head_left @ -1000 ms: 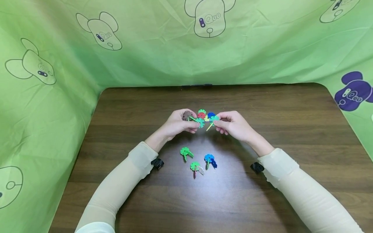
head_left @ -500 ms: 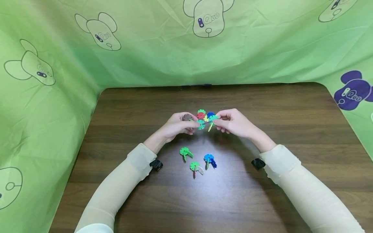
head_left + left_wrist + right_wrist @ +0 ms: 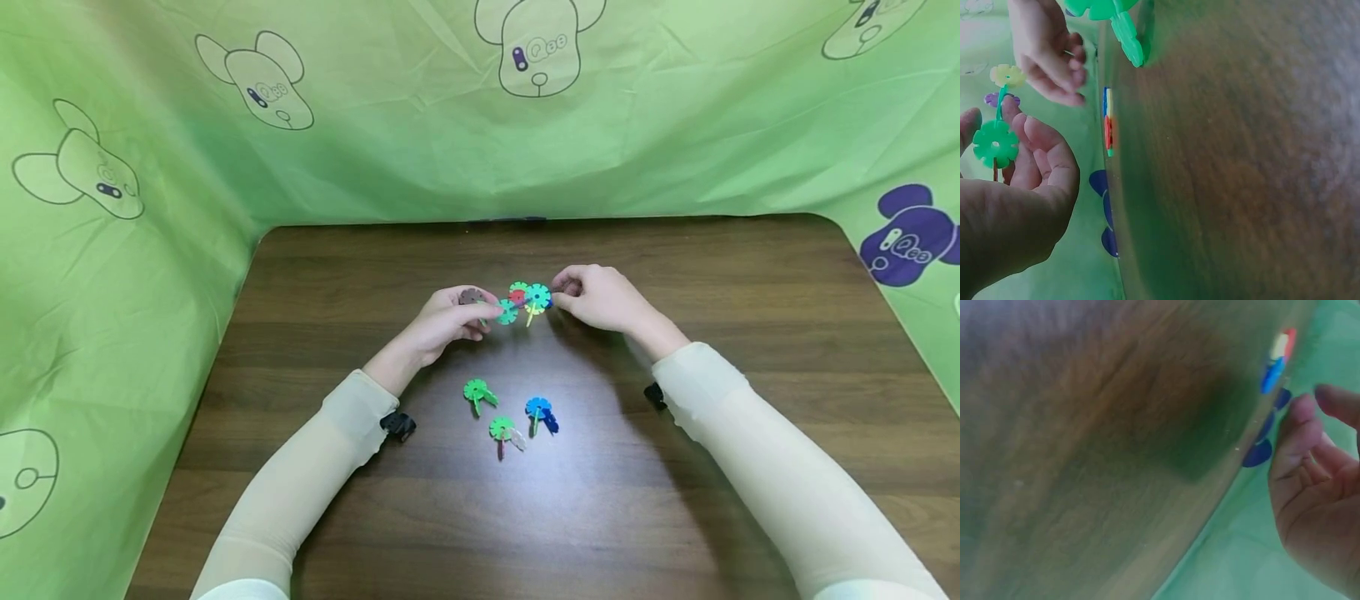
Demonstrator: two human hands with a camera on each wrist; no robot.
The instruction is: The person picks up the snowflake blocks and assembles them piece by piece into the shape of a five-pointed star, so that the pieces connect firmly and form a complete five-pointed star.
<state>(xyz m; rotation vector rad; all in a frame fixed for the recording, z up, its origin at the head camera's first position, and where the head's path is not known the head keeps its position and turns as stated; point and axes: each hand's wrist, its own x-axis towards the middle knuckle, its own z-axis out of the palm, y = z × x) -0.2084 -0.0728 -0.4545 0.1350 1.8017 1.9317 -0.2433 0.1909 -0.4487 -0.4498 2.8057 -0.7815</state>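
My left hand [image 3: 450, 323] pinches a joined set of notched plastic discs between thumb and fingers. In the left wrist view a green disc [image 3: 995, 145] sits at its fingertips, with a purple disc [image 3: 1001, 99] and a yellow disc [image 3: 1007, 75] beyond. A brown disc [image 3: 471, 297] shows behind the left thumb in the head view, while another green disc [image 3: 537, 296] sticks out to the right. Just right of that disc is my right hand [image 3: 600, 298], fingers loosely bent and holding nothing; the right wrist view shows a gap between thumb and forefinger.
Behind the held discs, a flat joined row [image 3: 1277, 361] of red, yellow and blue discs lies on the wooden table [image 3: 360, 517]. Nearer stand three small disc assemblies: a green one [image 3: 476, 390], a green-and-clear one [image 3: 502, 428] and a blue one [image 3: 538, 407]. Green cloth [image 3: 420, 158] surrounds the table's back and sides.
My right hand has let go of the green disc and drawn slightly up and away. The left hand has shifted a little left with the joined discs, whose right end has turned face-on.
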